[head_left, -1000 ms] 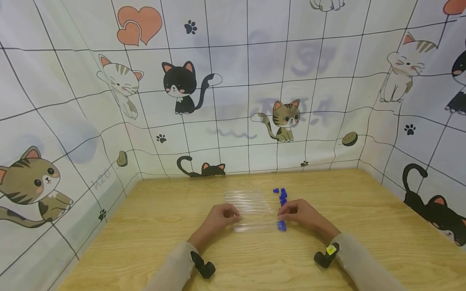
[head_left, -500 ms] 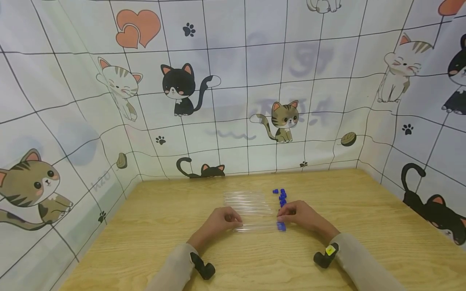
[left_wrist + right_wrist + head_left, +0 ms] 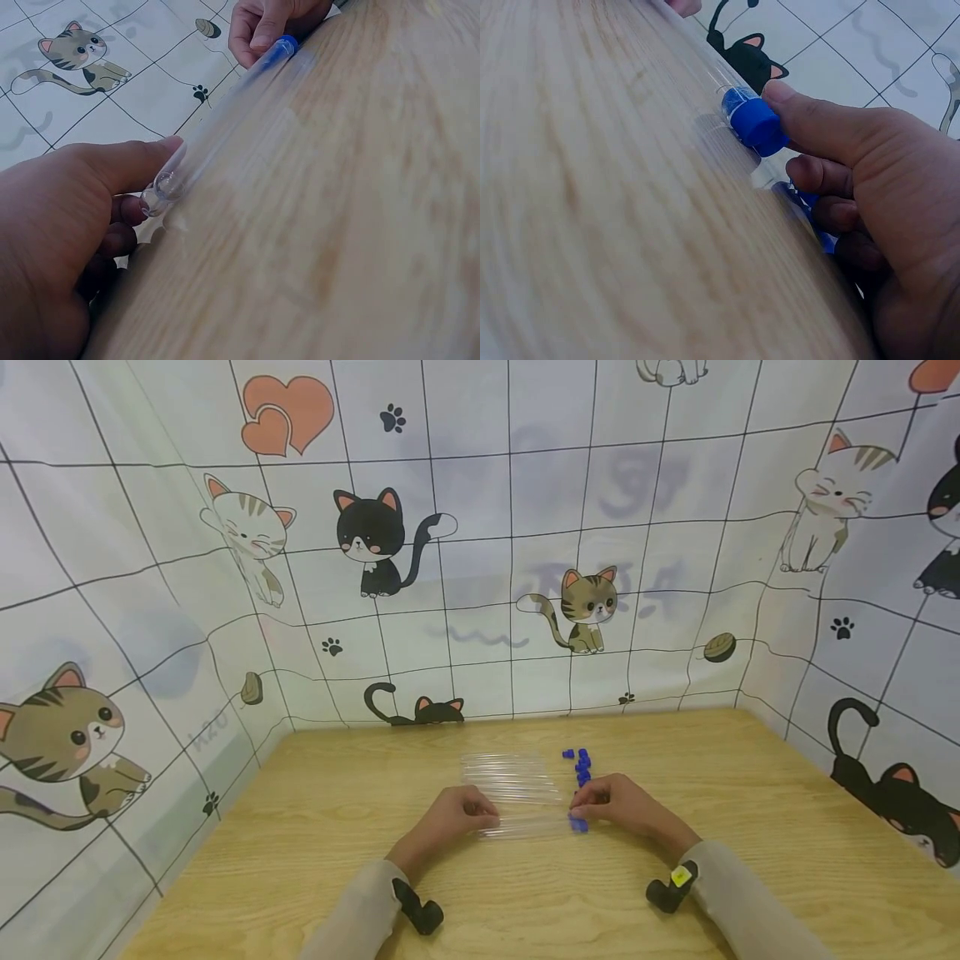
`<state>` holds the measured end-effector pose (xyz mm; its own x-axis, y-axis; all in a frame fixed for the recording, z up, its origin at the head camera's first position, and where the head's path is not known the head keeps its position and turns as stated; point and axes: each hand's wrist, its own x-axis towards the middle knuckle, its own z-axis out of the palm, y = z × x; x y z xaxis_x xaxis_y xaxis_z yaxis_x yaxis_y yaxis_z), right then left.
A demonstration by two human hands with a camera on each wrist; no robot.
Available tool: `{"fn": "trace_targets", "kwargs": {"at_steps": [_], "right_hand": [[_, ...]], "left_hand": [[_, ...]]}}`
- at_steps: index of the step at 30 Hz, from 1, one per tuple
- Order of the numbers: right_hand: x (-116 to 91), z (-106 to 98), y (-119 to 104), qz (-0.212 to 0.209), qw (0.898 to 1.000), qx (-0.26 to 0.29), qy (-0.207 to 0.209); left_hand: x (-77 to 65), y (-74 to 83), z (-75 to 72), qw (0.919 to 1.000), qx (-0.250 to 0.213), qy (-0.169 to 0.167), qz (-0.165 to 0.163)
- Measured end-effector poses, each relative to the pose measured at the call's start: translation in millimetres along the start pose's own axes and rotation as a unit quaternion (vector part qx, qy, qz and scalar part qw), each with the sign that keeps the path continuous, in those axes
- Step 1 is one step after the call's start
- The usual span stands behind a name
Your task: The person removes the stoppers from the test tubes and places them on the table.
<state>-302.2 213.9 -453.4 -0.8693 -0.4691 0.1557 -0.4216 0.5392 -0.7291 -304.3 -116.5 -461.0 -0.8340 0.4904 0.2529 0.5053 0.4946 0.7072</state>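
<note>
In the head view my left hand (image 3: 459,810) is at the left ends of the nearest clear test tubes (image 3: 528,828). The left wrist view shows its thumb and index finger pinching the rounded end of one clear test tube (image 3: 217,124), close above the table. My right hand (image 3: 617,800) holds the same tube's other end, with thumb and index finger on its blue stopper (image 3: 757,126). Just below lies another stoppered tube, partly hidden by reflection and blur. The right hand's other fingers curl loosely, close to blue stoppers (image 3: 810,199) behind them.
Several clear tubes (image 3: 508,778) lie side by side on the wooden table (image 3: 337,810) behind the hands. Loose blue stoppers (image 3: 582,763) form a short row to their right. A cat-patterned cloth (image 3: 480,635) closes off the back and sides.
My left hand has moved slightly right onto the tube's end. The held tube's stoppered end has shifted a little left. The tubes and stoppers behind have stayed put.
</note>
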Motion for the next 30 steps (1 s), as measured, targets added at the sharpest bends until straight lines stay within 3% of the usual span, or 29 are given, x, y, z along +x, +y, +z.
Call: {"fn": "trace_targets", "kwargs": {"at_steps": [13, 21, 30], "right_hand": [[-0.1, -0.7, -4.2, -0.010, 1.000, -0.028, -0.005], [-0.4, 0.0, 4.1, -0.005, 0.999, -0.040, 0.034], [-2.1, -2.6, 2.2, 0.010, 0.998, 0.013, 0.054]], "left_hand": [[0.7, 0.1, -0.3, 0.9999, 0.005, 0.005, -0.011], [0.7, 0.4, -0.5, 0.9999, 0.001, 0.005, -0.015], [0.4, 1.9, -1.5, 0.9996, -0.010, 0.009, -0.026]]}}
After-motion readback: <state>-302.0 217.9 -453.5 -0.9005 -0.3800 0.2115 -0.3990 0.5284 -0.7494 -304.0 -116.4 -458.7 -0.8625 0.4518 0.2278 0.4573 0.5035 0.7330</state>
